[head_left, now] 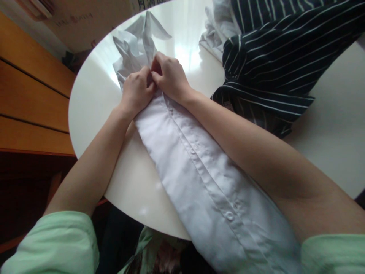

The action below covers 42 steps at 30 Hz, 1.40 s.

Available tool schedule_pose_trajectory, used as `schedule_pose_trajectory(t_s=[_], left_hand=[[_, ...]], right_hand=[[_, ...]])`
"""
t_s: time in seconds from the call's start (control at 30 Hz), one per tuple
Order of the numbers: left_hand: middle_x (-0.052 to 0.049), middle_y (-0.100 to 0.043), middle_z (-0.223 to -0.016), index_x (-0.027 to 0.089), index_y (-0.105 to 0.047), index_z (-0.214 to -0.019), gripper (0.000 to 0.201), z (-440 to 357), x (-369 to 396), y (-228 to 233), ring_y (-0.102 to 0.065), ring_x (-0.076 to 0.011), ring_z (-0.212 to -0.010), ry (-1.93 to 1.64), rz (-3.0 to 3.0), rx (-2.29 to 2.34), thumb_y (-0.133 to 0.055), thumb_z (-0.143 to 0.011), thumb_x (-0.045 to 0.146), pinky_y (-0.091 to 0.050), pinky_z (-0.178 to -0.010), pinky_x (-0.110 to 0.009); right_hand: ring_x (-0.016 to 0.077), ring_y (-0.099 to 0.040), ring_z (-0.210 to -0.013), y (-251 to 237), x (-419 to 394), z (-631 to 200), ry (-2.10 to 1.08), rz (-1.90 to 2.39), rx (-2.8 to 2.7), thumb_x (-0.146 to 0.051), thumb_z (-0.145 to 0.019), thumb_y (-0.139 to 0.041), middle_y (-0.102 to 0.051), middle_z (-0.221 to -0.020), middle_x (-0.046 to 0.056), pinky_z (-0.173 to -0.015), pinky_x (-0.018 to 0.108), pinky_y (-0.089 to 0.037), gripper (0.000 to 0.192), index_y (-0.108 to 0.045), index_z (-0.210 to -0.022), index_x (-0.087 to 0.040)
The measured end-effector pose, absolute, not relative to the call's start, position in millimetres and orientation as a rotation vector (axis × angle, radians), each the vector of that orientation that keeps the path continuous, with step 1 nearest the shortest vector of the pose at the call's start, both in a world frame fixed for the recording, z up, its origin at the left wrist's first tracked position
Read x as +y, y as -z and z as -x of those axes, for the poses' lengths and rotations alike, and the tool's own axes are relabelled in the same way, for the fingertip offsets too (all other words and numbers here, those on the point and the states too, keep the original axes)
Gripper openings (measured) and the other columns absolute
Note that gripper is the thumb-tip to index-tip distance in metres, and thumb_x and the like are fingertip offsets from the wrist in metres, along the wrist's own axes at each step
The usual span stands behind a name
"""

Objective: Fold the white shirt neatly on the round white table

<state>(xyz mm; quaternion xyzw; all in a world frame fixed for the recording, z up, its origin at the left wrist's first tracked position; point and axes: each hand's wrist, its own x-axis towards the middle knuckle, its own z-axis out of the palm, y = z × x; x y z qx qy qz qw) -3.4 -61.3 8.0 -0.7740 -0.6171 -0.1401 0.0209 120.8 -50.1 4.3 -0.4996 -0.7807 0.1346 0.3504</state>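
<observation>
White shirt (168, 144) on round white table (94, 95), seen from wearer's head cam. The shirt lies lengthwise as a long, narrow strip, running diag. from upper L of centre to lower R, where its near end extends past the table edge toward the wearer. Front placket faces up, w/ small buttons visible along it, e.g. a lower button (229, 215) and a mid button (193, 151). Far end, beyond the hands, is rumpled, w/ pointed folds (139, 34) standing up off the tabletop. L hand (138, 89): fingers curled nearly closed, gripping shirt fabric at the placket line. R hand (171, 76): thumb & index bent together in a pinch at the same spot, fingertips close against those of L hand; exact bit of cloth or button btwn them is hidden. R forearm passes over the shirt's R side; L forearm crosses the table edge. Both arms w/ pale green sleeves (57, 239) pushed up. To the R, black-and-white striped garment (270, 57) in a loose heap, w/ greyish-white cloth (212, 30) beside it. Far L: orange-brown wooden cabinet (37, 102), adj. to table.
</observation>
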Motion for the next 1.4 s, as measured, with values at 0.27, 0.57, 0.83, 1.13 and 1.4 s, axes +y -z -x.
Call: schedule_pose_trajectory(t_s=[0.27,0.57,0.83,1.13,1.4], left_hand=[[-0.011,-0.064,-0.101,0.016,-0.054,-0.096,0.016,5.9,-58.4,-5.7,-0.059,-0.0265,-0.100,0.466,2.424,-1.900,-0.044,-0.086,0.023,-0.043,-0.087,-0.037],[-0.011,-0.063,-0.100,0.016,-0.051,-0.094,0.012,5.3,-58.1,-4.9,-0.059,-0.0253,-0.099,0.458,2.442,-1.908,-0.044,-0.086,0.022,-0.043,-0.088,-0.039],[-0.004,-0.063,-0.085,0.018,-0.050,-0.084,0.005,7.4,-56.4,-3.6,-0.061,-0.0208,-0.087,0.577,2.434,-1.845,-0.048,-0.082,0.022,-0.046,-0.081,-0.034],[-0.009,-0.063,-0.095,0.018,-0.049,-0.087,0.005,6.2,-58.4,-5.1,-0.061,-0.0254,-0.097,0.510,2.440,-1.904,-0.046,-0.085,0.021,-0.044,-0.087,-0.040],[-0.006,-0.063,-0.091,0.018,-0.049,-0.085,0.003,6.1,-57.1,-4.5,-0.061,-0.0229,-0.093,0.533,2.431,-1.887,-0.048,-0.084,0.021,-0.045,-0.084,-0.037]], right_hand=[[0.0162,-0.058,-0.087,-5.7,-51.0,-118.7,-0.295,1.355,-2.025,-0.018,-0.078,-0.039,-0.066,-0.099,0.004,-0.076,0.025,-0.041,0.017,-0.052,-0.089,-0.021],[0.0171,-0.058,-0.090,-4.4,-49.2,-118.2,-0.308,1.335,-2.028,-0.020,-0.077,-0.039,-0.066,-0.100,0.004,-0.075,0.026,-0.040,0.014,-0.049,-0.087,-0.022],[0.0183,-0.058,-0.092,-6.0,-51.6,-118.3,-0.338,1.341,-2.029,-0.019,-0.077,-0.039,-0.066,-0.101,0.004,-0.077,0.028,-0.040,0.012,-0.047,-0.084,-0.024],[0.0154,-0.057,-0.091,-7.1,-51.4,-118.4,-0.331,1.376,-2.049,-0.020,-0.078,-0.039,-0.065,-0.103,0.002,-0.078,0.025,-0.040,0.015,-0.049,-0.089,-0.024],[0.0164,-0.057,-0.090,-6.1,-51.6,-118.1,-0.328,1.355,-2.043,-0.019,-0.077,-0.038,-0.065,-0.102,0.005,-0.077,0.027,-0.041,0.021,-0.052,-0.093,-0.020]])
